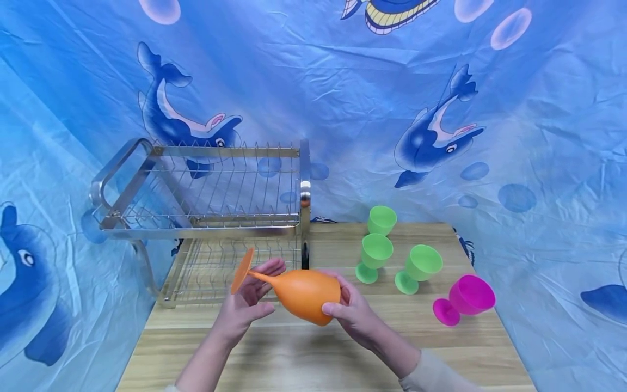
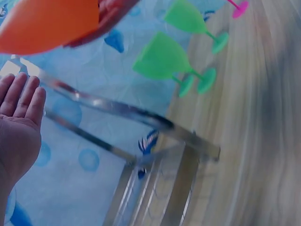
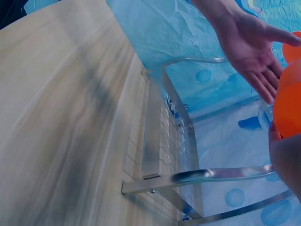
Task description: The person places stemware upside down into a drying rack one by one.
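Observation:
An orange plastic goblet [image 1: 306,296] lies sideways in the air over the near part of the table, its foot to the left and its bowl to the right. My right hand [image 1: 357,316] grips the bowl near the rim, thumb on the front. Beside the stem, my left hand [image 1: 237,313] has its fingers extended behind it and its thumb apart. The left wrist view shows the left palm [image 2: 19,127] turned up with straight fingers, apart from the orange bowl [image 2: 51,23]. In the right wrist view the left hand [image 3: 249,49] is likewise spread.
A two-tier metal dish rack [image 1: 206,233] stands at the back left, just beyond the left hand. Three green goblets [image 1: 376,251] and a magenta goblet [image 1: 470,295] stand on the wooden table [image 1: 465,354] to the right. A blue dolphin-print curtain [image 1: 343,98] surrounds the table.

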{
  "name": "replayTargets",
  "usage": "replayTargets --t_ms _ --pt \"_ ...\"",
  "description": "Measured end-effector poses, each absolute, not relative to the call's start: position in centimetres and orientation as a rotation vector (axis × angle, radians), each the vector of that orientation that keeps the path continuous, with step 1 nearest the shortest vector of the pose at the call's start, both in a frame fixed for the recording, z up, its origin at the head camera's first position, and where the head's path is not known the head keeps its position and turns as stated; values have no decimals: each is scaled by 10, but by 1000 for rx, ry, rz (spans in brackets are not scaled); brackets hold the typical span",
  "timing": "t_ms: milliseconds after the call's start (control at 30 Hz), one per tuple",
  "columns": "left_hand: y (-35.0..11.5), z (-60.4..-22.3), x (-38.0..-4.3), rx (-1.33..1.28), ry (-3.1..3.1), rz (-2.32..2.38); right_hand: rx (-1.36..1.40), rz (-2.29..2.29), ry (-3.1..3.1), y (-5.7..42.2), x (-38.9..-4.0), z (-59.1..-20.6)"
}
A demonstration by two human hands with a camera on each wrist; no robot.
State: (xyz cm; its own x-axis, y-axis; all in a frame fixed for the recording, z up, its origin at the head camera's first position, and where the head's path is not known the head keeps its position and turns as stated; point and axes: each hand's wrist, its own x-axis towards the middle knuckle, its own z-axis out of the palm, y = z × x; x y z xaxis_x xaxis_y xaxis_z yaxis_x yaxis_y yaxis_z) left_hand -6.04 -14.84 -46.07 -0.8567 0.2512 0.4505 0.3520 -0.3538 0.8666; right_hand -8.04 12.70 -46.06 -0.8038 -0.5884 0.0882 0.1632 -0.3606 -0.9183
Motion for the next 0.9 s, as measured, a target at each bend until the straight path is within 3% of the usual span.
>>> replayTargets --t_ms 400,900 --pt "-125 -439 -66 -805 -1784 -2435 -520 -2162 1354 116 -78 -464" --pt "-115 -441 -58 -682 -1815 -2304 -434 -2138 1268 103 -77 -461"
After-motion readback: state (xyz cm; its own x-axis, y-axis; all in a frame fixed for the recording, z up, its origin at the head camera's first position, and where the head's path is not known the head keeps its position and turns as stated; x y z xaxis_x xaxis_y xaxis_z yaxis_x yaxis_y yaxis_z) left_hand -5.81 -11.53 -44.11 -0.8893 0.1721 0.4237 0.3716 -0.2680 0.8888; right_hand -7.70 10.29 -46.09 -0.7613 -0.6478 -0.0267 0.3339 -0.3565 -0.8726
